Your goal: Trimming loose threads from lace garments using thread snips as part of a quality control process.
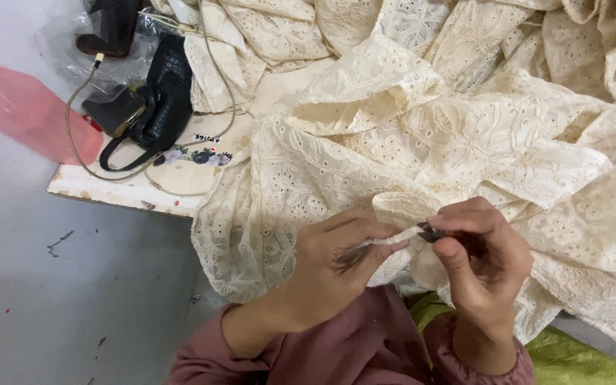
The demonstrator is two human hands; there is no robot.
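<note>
Two hands work a fold of cream eyelet fabric with a small dark tool.

Nearest, mauve sleeves [351,342] cover both forearms, above a strip of green cloth [579,360] at the lower right. The left hand [336,260] is pressed together, thumb and fingers pinching a narrow bunched fold of the cream eyelet fabric [408,150]. The right hand [483,260] is curled and pinches a small dark tool [430,232], its tip touching that same fold between the two hands; what kind of tool it is cannot be told. The fabric spreads in loose heaps beyond the hands, up to the top and right edges. Farther left, a black handbag [162,103] and a beige cable [73,139] lie on a pale board [119,191] on the grey floor [58,285], beside a pink patch [26,107].
</note>
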